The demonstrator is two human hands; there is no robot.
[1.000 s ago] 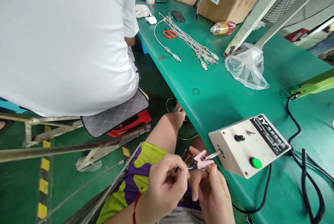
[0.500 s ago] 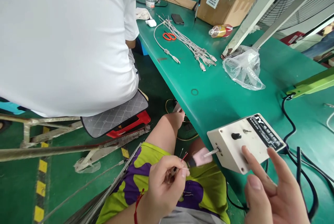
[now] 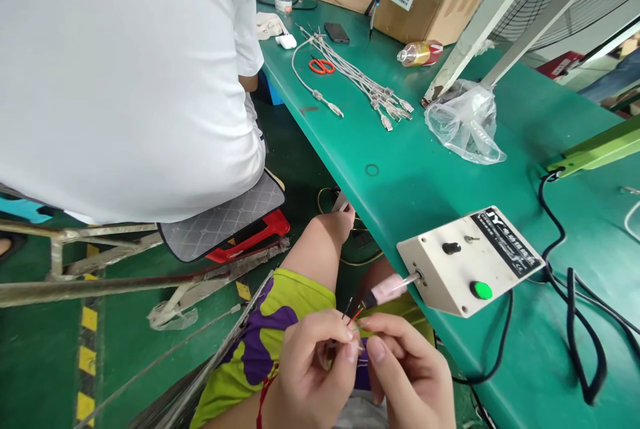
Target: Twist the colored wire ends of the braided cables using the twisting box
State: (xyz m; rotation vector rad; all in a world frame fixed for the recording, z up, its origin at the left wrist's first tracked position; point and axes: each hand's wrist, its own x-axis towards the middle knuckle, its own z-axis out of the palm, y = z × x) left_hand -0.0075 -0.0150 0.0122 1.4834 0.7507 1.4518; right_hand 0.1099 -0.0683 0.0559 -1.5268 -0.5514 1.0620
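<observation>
My left hand [image 3: 317,366] is closed in a pinch on thin wires, with a red wire [image 3: 355,314] and a dark wire [image 3: 346,310] sticking up past the fingertips. Close beside it, my right hand [image 3: 415,372] has its fingers curled in at the wire ends; what lies between them is too small to make out. Just above both hands is a pink-wrapped shaft [image 3: 389,290] with a dark tip, and the red wire's end comes near that tip. The shaft comes out of a white control box [image 3: 435,269] with a black knob [image 3: 451,248] and a green button [image 3: 481,290].
On the green table [image 3: 400,196] lie several grey USB cables [image 3: 350,79], orange-handled scissors [image 3: 321,66], a phone [image 3: 337,32], a bottle [image 3: 420,54] and a plastic bag [image 3: 467,122]. Black cords [image 3: 573,329] run right of the box. A person in white [image 3: 125,82] sits at left.
My right hand has left the control box, uncovering the green button, and has come left to my left hand. The pink-wrapped shaft, blurred before, looks sharper now. My left hand keeps its pinch.
</observation>
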